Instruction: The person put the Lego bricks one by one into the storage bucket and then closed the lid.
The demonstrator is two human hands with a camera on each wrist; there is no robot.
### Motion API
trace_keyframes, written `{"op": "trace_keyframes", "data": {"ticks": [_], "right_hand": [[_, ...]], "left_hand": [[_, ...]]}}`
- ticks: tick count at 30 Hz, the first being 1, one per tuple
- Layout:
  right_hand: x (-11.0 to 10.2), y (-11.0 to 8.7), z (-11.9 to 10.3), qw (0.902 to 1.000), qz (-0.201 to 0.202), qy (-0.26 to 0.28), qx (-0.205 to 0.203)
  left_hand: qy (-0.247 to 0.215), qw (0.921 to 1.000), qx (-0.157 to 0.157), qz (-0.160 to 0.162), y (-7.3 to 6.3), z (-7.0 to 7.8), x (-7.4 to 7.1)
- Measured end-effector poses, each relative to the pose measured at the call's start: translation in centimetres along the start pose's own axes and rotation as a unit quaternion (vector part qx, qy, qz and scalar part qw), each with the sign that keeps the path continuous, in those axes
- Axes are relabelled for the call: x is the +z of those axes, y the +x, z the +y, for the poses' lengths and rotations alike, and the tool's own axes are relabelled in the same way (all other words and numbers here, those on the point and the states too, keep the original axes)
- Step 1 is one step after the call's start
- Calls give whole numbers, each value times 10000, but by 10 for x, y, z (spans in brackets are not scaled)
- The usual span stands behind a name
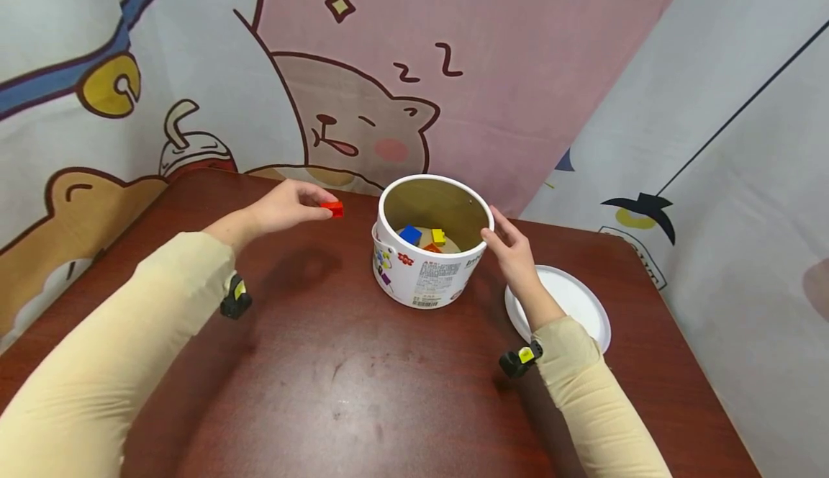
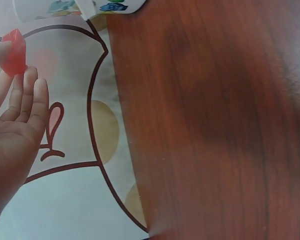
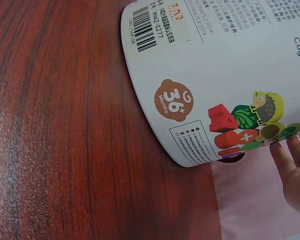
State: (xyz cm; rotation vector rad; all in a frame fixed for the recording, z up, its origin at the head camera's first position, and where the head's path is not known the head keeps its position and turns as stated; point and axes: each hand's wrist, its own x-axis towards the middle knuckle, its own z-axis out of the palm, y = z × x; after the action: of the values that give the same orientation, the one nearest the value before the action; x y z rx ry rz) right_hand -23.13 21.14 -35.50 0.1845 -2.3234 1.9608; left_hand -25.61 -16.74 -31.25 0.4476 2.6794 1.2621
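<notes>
My left hand [image 1: 285,208] pinches a small red block [image 1: 333,209] between thumb and fingers, held above the table left of a white bucket [image 1: 424,276]. The same red block [image 2: 14,52] shows at the upper left of the left wrist view. My right hand [image 1: 513,251] holds the bucket at its right side, thumb at the rim and fingers along the outer wall. In the right wrist view, fingertips touch the printed wall. Inside the bucket lie a blue block [image 1: 410,235], a yellow block [image 1: 438,237] and an orange-red piece [image 1: 432,247], partly hidden by the rim.
A round white lid [image 1: 576,305] lies on the brown wooden table [image 1: 363,391], right of the bucket and partly under the right forearm. A cartoon-printed cloth [image 1: 505,89] hangs behind the table's far edge.
</notes>
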Motion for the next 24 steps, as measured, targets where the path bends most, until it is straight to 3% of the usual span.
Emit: {"op": "trace_keyframes", "data": {"ticks": [11, 24], "right_hand": [[1, 1, 3, 10000, 12, 25, -8], [0, -1, -2, 10000, -25, -30, 49]], "left_hand": [[-203, 9997, 150, 15, 5, 22, -2], [-400, 9983, 412, -66, 19, 51, 1]]}}
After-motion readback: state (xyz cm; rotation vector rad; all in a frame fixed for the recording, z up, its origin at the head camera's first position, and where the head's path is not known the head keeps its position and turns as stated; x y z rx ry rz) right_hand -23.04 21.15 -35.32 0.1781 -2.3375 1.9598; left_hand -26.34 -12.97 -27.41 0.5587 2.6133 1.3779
